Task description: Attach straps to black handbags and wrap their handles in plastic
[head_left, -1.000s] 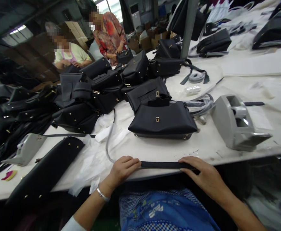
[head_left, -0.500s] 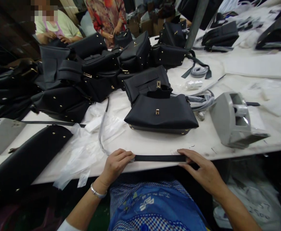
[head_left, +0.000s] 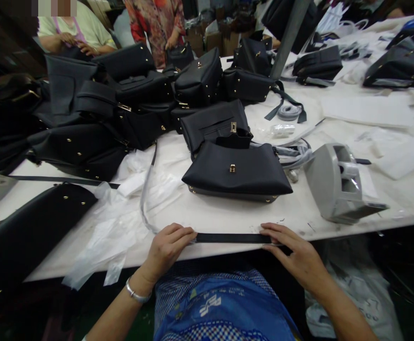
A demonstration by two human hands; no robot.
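A black strap (head_left: pixel 233 237) lies straight along the front edge of the white table, stretched between my two hands. My left hand (head_left: pixel 169 244) pinches its left end, where a grey wrapped length runs off to the back left. At the right end, my right hand (head_left: pixel 292 248) has its fingers on top and its thumb below, closed around the strap's tip. Just behind the strap stands a black handbag (head_left: pixel 237 173) with a gold turn-lock, its flap folded back.
A grey tape dispenser (head_left: pixel 330 184) stands at the right near the table edge. Crumpled clear plastic (head_left: pixel 100 232) hangs over the edge at left. Several black handbags (head_left: pixel 82 142) are piled behind. Two people work across the table (head_left: pixel 363 203). A metal post (head_left: pixel 292 38) rises at the back.
The view has shifted slightly, so table things sit a little further left or lower. My hands keep the same hold on the strap.
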